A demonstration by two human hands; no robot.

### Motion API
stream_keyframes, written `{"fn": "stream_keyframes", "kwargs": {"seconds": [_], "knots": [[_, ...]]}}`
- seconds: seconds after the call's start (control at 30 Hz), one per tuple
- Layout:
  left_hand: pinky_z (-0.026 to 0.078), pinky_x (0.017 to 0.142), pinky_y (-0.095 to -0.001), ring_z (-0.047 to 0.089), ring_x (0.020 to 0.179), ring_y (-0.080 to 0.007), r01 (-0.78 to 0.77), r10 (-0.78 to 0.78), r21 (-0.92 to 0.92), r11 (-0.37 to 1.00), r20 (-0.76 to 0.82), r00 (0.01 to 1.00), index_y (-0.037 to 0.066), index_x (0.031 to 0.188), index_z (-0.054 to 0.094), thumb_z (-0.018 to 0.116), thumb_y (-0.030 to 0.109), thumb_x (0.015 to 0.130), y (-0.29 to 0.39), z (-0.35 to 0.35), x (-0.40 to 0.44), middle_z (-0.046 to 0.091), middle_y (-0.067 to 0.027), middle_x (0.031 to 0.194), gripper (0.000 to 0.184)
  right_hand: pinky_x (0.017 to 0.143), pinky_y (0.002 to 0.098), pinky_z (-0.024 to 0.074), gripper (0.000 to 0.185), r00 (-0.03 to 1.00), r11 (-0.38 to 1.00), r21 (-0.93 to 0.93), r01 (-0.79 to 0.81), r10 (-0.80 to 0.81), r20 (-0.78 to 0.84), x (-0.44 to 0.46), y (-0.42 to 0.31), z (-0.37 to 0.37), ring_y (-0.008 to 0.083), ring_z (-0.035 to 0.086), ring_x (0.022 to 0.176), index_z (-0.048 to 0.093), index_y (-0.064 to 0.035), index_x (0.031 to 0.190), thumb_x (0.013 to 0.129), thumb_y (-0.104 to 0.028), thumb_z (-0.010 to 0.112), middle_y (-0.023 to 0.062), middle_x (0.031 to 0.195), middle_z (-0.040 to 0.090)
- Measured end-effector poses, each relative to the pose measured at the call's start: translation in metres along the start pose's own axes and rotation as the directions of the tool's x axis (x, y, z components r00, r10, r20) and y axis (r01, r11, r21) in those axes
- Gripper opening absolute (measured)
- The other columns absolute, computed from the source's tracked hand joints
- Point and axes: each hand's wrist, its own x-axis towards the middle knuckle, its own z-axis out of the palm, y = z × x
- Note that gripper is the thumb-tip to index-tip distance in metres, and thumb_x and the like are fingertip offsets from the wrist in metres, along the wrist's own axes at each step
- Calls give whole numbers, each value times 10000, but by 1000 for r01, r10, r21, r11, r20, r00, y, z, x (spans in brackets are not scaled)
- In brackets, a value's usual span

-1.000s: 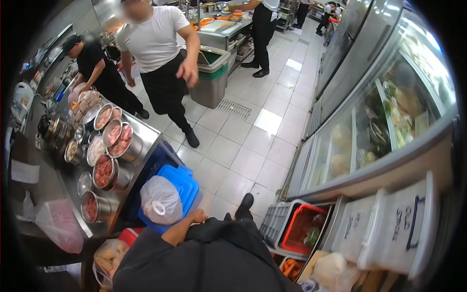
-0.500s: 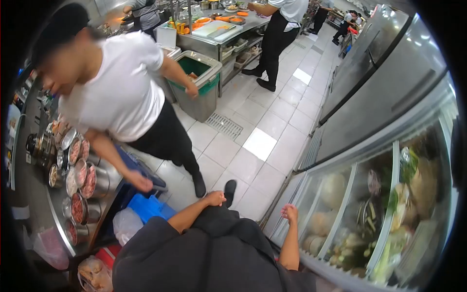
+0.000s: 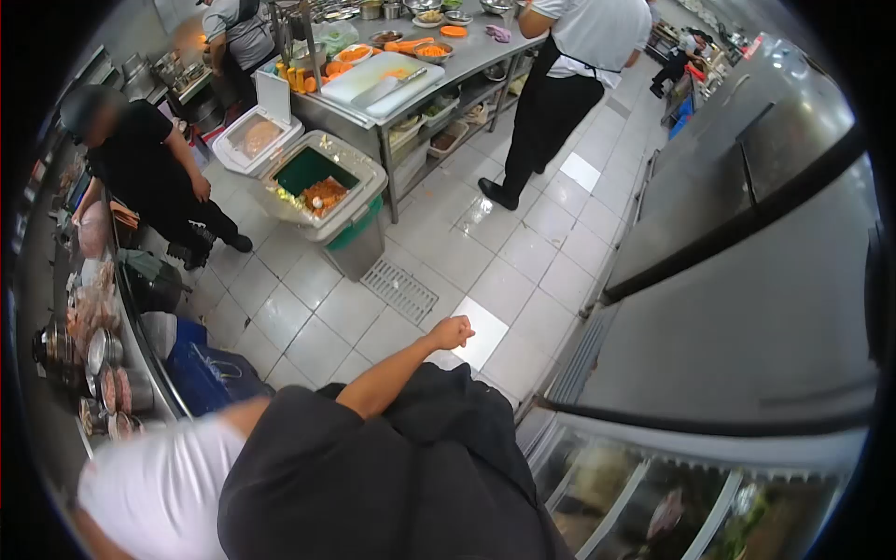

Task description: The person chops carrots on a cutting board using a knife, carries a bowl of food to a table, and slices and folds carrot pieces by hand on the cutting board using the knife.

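Note:
My left hand (image 3: 453, 332) is held out in front of my dark clothing, its fingers curled into a loose fist. I see nothing held in it. Below it is the tiled floor, with a metal drain grate (image 3: 399, 290) just beyond. My right hand is out of the picture. Ahead stands a grey bin (image 3: 359, 247) with a green liner, its lid (image 3: 254, 138) swung up and orange and pale food scraps inside.
A person in a white shirt (image 3: 163, 485) is close at my left. A person in black (image 3: 140, 149) stands by the left counter, another in a white top (image 3: 560, 84) by the prep table (image 3: 387, 117). Steel fridges (image 3: 728, 317) and a glass-topped chiller (image 3: 644, 467) line the right.
I have moved forward along the aisle, and the bin and grate are nearer. The white-shirted person has passed to my left side. My right hand has left the view.

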Motion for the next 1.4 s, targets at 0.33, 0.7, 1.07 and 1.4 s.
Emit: {"fn": "stream_keyframes", "kwargs": {"seconds": [0.33,0.7,1.07,1.4], "knots": [[537,753,-467,663,926,-327,192,-364,714,673,93,927,62,903,670,616,264,860,-170,-95,47,678,-199,1007,214,524,307,475,409,916,883,-290,369,-399,-50,195,-280,-7,144,595,570,602,-115,740,999,-419,513,67,642,598],[482,537,-239,606,648,-88,613,-560,-246,751,-728,395,63,1019,601,615,221,963,-102,-178,176,669,-42,814,168,699,536,503,604,-740,770,629,-110,-485,465,-49,-972,130,168,479,426,467,-105,583,1012,-530,456,45,474,449],[375,555,-201,463,693,-10,-150,-211,-241,959,-959,189,46,1005,628,631,160,974,10,-457,393,582,46,816,118,674,463,517,528,-544,652,751,108,-593,593,97,-1124,354,135,539,499,510,-100,673,1010,-503,456,8,548,548],[507,765,-355,640,833,-242,245,106,450,859,-624,775,116,1011,696,709,229,843,-22,-689,551,642,-79,940,204,849,426,442,361,-170,-605,-53,794,-305,937,336,-1069,566,289,605,1014,567,-87,1047,698,-33,644,120,986,626]]}}
